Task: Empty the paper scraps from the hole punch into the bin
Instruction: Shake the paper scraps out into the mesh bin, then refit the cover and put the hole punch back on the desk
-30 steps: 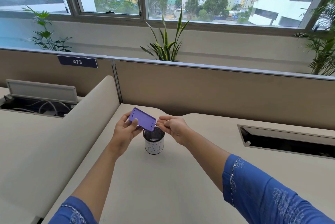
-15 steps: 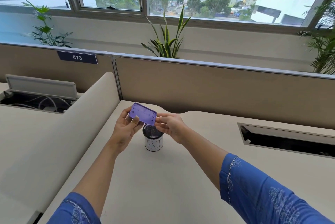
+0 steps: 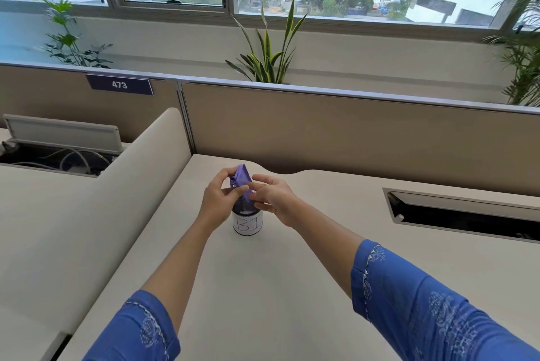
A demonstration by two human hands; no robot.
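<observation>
Over the bin [image 3: 247, 222], near the desk's [image 3: 263, 287] far left corner, the purple punch [image 3: 242, 178] stands tipped on end. It looks light, stiff, smooth plastic, likely slippery; best held by its long edges. Left hand [image 3: 217, 200] is clamped on its left side, right hand [image 3: 270, 195] pinches its lower right edge. Scraps cannot be made out.

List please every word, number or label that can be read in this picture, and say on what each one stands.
"473": white digits on the dark blue sign fixed to the desk partition, at left.
"BI": handwritten on the white label of the small bin on the desk; the label curves away at the side, so any further letters are hidden.
The purple hole punch shows no readable text.
</observation>
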